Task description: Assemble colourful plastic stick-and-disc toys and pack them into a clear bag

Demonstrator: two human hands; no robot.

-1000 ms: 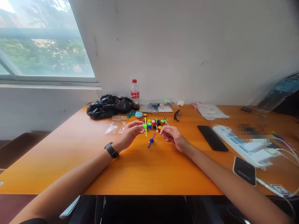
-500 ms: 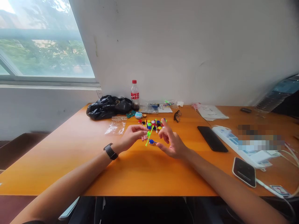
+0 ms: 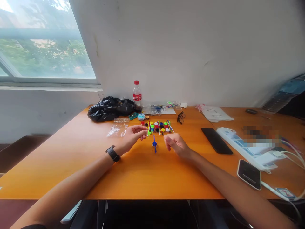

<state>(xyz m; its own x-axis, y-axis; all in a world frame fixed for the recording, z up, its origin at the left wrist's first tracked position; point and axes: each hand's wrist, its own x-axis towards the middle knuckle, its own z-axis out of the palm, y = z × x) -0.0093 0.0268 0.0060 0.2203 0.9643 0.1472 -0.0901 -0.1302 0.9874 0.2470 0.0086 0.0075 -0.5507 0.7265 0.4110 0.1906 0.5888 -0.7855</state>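
Observation:
My left hand point(image 3: 136, 135) pinches a bright green spinner with an arrow-shaped pointer point(image 3: 149, 132) between thumb and fingertips, just above the table. In front of it on the wood stands a blue spinner point(image 3: 154, 144), its pointer lying roughly toward and away from me. To the right of that is my right hand point(image 3: 175, 144), fingers curled in and nothing visible in them; it does not touch the blue piece. Behind both hands lie small round bases point(image 3: 156, 124) in several colours, with loose pointers point(image 3: 169, 126) across and beside them.
At the back are a black plastic bag point(image 3: 111, 109), a cola bottle point(image 3: 137, 97) and clear packets. A clear bag point(image 3: 118, 127) lies left, glasses point(image 3: 180, 118) behind right. Further right are a black phone point(image 3: 216, 141), a power strip point(image 3: 238, 146) and a white-edged device point(image 3: 249, 174).
My right hand has curled its spread fingers. The blue pointer has turned from sideways to lengthwise. The green spinner in my left hand has shifted slightly left and away, its pointer changing angle.

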